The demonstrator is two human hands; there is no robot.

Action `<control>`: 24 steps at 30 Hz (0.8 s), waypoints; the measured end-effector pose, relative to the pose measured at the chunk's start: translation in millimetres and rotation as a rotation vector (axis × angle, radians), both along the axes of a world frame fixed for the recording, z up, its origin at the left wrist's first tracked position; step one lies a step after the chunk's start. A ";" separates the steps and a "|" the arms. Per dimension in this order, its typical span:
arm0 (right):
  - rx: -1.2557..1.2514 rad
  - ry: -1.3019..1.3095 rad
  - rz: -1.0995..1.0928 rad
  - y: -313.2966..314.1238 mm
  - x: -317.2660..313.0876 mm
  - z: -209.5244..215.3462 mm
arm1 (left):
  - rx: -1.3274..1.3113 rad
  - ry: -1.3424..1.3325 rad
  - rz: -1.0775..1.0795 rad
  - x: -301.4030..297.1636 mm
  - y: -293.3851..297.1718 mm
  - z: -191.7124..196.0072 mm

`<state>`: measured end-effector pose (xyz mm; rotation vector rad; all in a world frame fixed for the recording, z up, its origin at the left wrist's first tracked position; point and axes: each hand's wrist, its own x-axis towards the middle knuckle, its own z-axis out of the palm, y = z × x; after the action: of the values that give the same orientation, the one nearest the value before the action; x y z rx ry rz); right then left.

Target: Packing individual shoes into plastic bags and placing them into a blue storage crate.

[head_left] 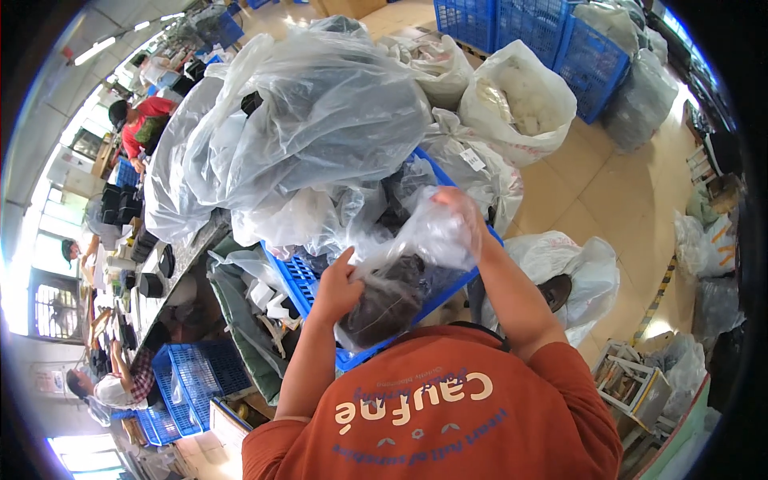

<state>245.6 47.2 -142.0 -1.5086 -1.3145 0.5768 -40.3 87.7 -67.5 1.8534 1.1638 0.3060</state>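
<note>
A clear plastic bag (424,238) with a dark item (388,298) in its lower part is stretched between my hands; the kind of item does not show. My left hand (339,286) pinches one side of the bag, above the dark part. Farther right, my right hand (462,214) grips the bunched upper end, its fingers partly covered by film. Both hands are over a blue plastic crate (298,282), which holds more clear bags, some with dark contents.
A large filled clear plastic bag (312,120) bulges beyond the crate. White woven sacks (532,92) stand behind on the right, and another white bag (588,276) lies right of my arm. Blue crates (588,72) are stacked at the back. Several people (148,120) sit along the left workbench.
</note>
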 end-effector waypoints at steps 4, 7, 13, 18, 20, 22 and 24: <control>-0.052 0.047 -0.162 -16.5 28.6 -3.1 | -0.042 -0.172 0.287 -43.4 14.3 -39.8; 0.182 0.793 -0.178 -27.2 45.2 0.9 | -0.036 -0.048 0.453 -62.1 29.4 -50.7; 0.289 1.590 0.119 -47.8 31.4 49.5 | 0.269 -0.028 0.318 -29.2 9.5 -77.0; 0.416 1.713 0.340 -48.3 19.4 41.4 | 0.295 0.052 0.249 -4.5 16.6 -69.1; 0.303 1.374 0.343 -34.4 40.3 6.1 | 0.776 0.253 0.216 0.9 9.8 -41.4; 0.179 1.041 0.341 -22.9 55.5 -29.0 | 0.825 0.090 0.149 14.0 -2.5 0.2; 0.107 0.692 0.279 -23.3 33.3 -5.5 | 0.716 -0.168 -0.009 25.1 -15.2 35.5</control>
<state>278.9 23.9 -147.4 -0.9075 -0.9837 1.0747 -15.2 72.5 -32.0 2.3758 0.9962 0.9520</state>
